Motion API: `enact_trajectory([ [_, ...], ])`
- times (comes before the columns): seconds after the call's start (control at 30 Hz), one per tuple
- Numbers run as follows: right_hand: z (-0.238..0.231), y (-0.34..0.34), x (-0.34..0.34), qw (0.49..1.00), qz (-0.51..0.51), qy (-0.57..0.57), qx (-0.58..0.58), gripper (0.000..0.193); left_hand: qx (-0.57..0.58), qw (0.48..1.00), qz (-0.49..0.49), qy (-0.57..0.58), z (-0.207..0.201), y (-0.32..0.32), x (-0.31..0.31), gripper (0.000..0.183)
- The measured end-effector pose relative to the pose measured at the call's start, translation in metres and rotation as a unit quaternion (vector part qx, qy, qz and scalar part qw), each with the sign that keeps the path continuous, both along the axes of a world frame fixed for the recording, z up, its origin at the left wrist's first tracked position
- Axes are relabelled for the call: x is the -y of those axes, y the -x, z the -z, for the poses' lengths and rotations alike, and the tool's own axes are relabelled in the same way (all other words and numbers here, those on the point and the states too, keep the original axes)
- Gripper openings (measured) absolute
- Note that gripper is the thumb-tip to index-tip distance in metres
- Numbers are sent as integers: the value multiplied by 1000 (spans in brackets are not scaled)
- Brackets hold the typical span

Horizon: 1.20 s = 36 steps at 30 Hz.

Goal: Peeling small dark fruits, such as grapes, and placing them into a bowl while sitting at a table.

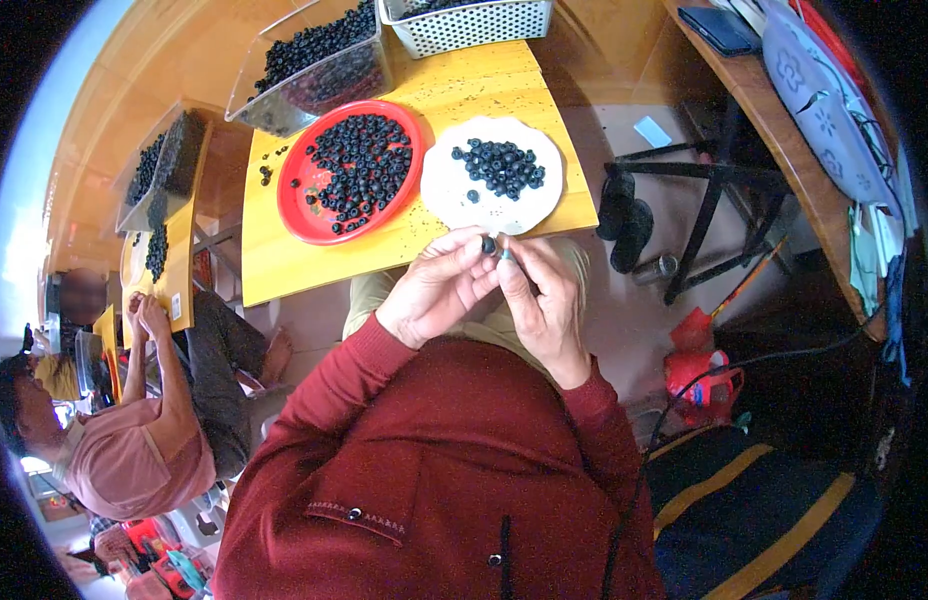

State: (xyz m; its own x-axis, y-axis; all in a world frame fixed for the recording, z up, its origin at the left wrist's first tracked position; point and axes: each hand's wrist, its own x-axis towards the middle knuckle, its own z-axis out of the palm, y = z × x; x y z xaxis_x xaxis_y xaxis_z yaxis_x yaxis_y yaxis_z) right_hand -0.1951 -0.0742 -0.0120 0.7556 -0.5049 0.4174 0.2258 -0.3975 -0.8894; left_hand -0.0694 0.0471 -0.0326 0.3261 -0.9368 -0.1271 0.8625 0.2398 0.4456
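My left hand (436, 288) and my right hand (540, 296) meet at the near edge of a small yellow table (484, 85). Between their fingertips they pinch one dark round berry (489, 244). Just beyond the hands lies a white plate (444, 190) with a small heap of dark berries (499, 167). Left of it stands a red plate (296, 215) that carries many more dark berries (359, 165).
A clear plastic bin (246, 95) of berries and a white perforated basket (474, 28) stand at the table's far edge. At the left another person (134, 440) sits at a second yellow table. Right: black stool (709, 190), wooden desk, red bag on the floor.
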Motion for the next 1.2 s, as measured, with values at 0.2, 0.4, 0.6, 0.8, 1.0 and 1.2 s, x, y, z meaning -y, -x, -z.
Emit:
enact_trajectory([
  [0.2, 5, 3, -3, 997, 34, 57, 24, 31, 14, 999, -22, -41, -5, 8, 5, 21],
  [0.4, 3, 7, -4, 996, 52, 74, 16, 30, 13, 1000, 0, -8, 3, 8, 2, 26],
  [0.6, 8, 8, 0, 989, 67, 128, 37, 28, 21, 999, -19, -37, -1, 14, 4, 27],
  [0.8, 3, 12, 1, 996, 51, 71, 25, 27, 15, 997, -35, -67, -8, 18, 8, 19],
  [1.0, 1, 15, 1, 996, 51, 70, 20, 26, 48, 997, -41, -54, -4, 18, 6, 19],
  [1.2, 9, 17, 10, 992, 119, 29, -25, 24, 57, 997, -20, -47, -12, 23, 5, 16],
])
